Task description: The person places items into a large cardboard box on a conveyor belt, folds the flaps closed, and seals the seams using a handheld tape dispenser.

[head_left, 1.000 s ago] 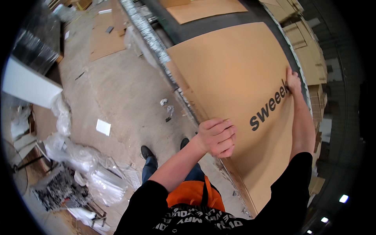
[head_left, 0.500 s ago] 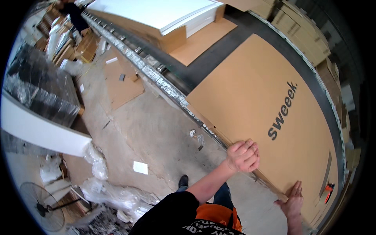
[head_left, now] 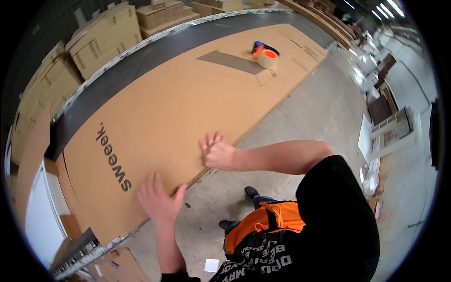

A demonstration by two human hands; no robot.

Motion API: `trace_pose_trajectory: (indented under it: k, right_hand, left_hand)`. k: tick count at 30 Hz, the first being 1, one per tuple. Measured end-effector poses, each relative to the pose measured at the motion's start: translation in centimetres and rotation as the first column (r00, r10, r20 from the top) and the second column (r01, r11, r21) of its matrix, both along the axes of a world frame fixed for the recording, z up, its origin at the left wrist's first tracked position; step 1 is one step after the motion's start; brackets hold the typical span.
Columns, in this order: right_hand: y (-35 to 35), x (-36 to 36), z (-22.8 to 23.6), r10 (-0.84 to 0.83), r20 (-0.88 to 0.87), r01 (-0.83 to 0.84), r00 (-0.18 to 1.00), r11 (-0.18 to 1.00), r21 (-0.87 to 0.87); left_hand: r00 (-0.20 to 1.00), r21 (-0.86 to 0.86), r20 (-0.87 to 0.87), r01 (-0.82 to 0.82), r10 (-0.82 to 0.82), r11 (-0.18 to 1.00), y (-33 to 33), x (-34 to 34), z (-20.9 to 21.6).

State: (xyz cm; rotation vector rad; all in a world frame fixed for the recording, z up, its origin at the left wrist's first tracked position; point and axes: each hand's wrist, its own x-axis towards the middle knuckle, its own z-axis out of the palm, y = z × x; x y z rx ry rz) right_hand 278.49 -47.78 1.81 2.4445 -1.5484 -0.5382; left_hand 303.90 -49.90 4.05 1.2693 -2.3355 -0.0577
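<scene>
A long, flat brown cardboard carton (head_left: 174, 103) with black lettering lies across the dark work surface before me. My left hand (head_left: 159, 197) rests on its near side by the lettering, fingers spread and thumb out. Farther right along the same near edge, my right hand (head_left: 217, 151) presses on the cardboard with its fingers apart, slightly blurred. Neither hand holds anything. Toward the carton's far right end sits a tape dispenser (head_left: 267, 55) in orange and blue with a pale roll. Beside it runs a dark grey strip (head_left: 230, 62) on the carton's face.
Stacked cardboard boxes (head_left: 105, 37) stand beyond the work surface (head_left: 89, 113) at far left. White panels (head_left: 44, 211) in cardboard lie at the left end, beside a metal-edged conveyor (head_left: 91, 256). A white sheet (head_left: 211, 265) lies on the concrete floor (head_left: 300, 117).
My view has swung to the right along the carton, bringing the tape dispenser fully into sight. My left hand, formerly a fist on the edge, now lies spread on the cardboard.
</scene>
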Motion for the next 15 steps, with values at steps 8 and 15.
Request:
trace_pose_trajectory:
  k: [8, 15]
  right_hand:
    - [0.8, 1.7, 0.1, -0.153, 0.293, 0.172, 0.944, 0.984, -0.038]
    - [3.3, -10.4, 1.1, 0.008, 0.534, 0.166, 0.845, 0.947, -0.277]
  left_hand:
    - [0.783, 0.211, 0.512, 0.284, -0.353, 0.935, -3.4, -12.6, -0.3]
    - [0.83, 0.317, 0.466, 0.167, -0.307, 0.934, -3.0, -11.9, -0.2]
